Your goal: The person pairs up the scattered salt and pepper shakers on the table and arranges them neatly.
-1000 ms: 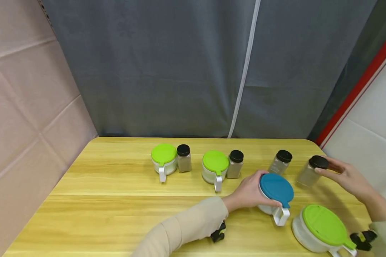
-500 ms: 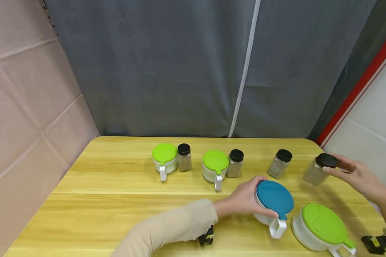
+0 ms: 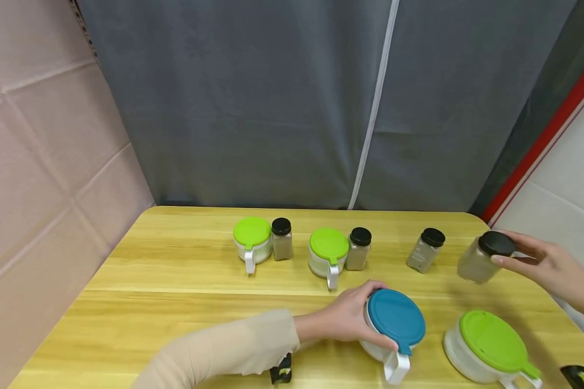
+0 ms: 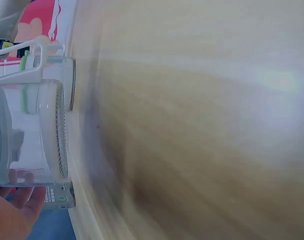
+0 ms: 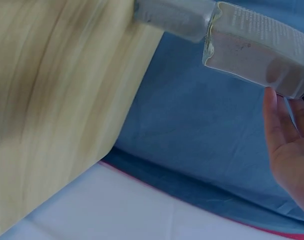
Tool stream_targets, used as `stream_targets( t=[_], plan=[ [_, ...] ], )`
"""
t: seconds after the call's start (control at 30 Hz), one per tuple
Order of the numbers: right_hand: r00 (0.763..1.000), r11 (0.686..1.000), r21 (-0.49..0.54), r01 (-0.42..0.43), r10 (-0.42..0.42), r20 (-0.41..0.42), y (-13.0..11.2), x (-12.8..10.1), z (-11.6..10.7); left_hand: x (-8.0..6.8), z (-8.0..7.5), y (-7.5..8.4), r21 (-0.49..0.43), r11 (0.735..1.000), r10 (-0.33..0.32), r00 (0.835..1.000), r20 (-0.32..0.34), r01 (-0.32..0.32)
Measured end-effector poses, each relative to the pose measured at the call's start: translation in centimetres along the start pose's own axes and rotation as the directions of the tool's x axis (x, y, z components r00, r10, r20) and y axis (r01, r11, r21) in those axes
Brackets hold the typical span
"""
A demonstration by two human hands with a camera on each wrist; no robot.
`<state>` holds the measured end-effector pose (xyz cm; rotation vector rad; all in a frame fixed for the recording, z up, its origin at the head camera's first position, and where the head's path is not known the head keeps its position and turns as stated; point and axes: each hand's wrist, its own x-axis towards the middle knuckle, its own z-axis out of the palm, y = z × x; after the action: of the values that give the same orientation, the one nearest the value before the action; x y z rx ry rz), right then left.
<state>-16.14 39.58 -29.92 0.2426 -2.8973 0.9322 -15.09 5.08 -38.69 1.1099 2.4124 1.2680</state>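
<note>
Right wrist: hand [image 5: 293, 156] holds jar [image 5: 252, 59] bearing illegible print [image 5: 262, 26].

And here we are in a screened-off booth, a makeshift filming set: grey curtain [image 3: 248, 108] across the back, creased pink sheet [image 3: 34, 156] on the left, red-trimmed white covering [image 3: 571, 178] on the right, wooden bench [image 3: 141, 302] between! Kitchen jars [image 3: 491, 340] out front, though the cropped edges leave the wider room uncertain.

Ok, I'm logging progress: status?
Left hand grips blue-lidded jar. Right hand grips black-capped bottle, apparently lifted. Large green-lidded jar close by, possible obstacle.
</note>
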Motion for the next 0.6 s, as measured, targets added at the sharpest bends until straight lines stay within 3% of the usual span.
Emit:
stream_targets(
  t=[0.27, 0.5, 0.6],
  plan=[
    [0.995, 0.994, 0.051, 0.098, -0.097, -0.027, -1.6, -0.6, -0.1, -2.6, -1.6, -0.4, -0.027, 0.999, 0.034, 0.999, -0.003, -0.034],
    [0.993, 0.991, 0.061, 0.121, -0.120, -0.021, -3.2, -1.0, 0.6, -4.8, -3.3, -1.1, -0.105, 0.994, 0.004, 1.000, -0.020, -0.006],
    [0.985, 0.982, 0.084, 0.171, -0.171, -0.009, -4.1, -1.2, 1.1, -5.7, -4.0, -1.3, -0.120, 0.993, -0.006, 1.000, -0.014, 0.004]
  ],
)
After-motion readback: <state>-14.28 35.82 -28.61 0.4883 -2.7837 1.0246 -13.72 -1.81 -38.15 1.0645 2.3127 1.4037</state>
